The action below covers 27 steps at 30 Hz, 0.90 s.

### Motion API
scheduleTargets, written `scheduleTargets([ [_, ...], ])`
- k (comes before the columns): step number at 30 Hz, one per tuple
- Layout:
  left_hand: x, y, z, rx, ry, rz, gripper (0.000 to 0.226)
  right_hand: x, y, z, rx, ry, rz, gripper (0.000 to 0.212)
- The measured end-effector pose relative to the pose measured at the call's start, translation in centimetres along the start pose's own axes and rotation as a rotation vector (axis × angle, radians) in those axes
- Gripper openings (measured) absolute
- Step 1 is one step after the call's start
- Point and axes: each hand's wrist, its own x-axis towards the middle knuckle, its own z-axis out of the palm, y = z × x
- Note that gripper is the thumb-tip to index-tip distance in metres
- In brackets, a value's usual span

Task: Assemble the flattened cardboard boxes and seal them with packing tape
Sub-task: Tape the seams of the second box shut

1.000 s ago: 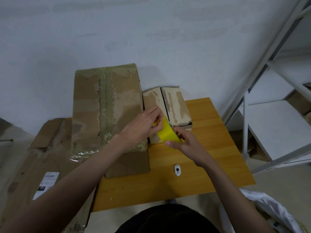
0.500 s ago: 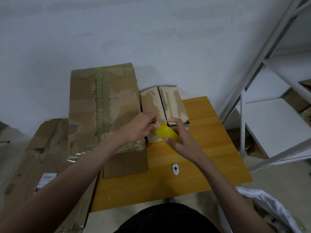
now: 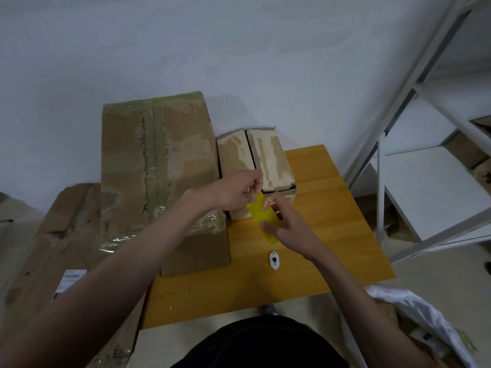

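Bare table (image 3: 326, 208) shows right of the small box (image 3: 263, 166), which sits at the back edge beside the large box (image 3: 156, 166). Left hand (image 3: 233, 193) pinches the yellow tape (image 3: 263, 221) end; right hand (image 3: 289, 229), fingers curled, grips the strip just before the small box.

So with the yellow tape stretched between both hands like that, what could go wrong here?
The yellow tape hangs free between the left hand and the right hand; it could fold onto itself or stick to fingers. The small box has flaps parted, so tape may land crooked.
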Motion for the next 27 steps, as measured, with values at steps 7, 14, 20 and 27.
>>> scheduleTargets([
  [7, 2.7, 0.5, 3.5, -0.012, -0.066, -0.157, 0.021, -1.4, 2.2, -0.1, 0.062, 0.006, 0.068, 0.021],
  [14, 4.7, 1.0, 10.1, 0.164, 0.009, -0.264, 0.075, -3.6, 8.5, -1.4, -0.123, 0.016, 0.185, 0.025],
  [20, 3.8, -0.9, 14.4, 0.153, -0.005, -0.248, 0.052, -3.7, 15.0, -1.4, -0.481, 0.008, 0.463, 0.032],
  [27, 1.5, -2.4, 16.2, 0.057, -0.024, -0.245, 0.041, -2.2, 18.2, 1.3, -0.764, 0.031, 0.536, 0.027],
])
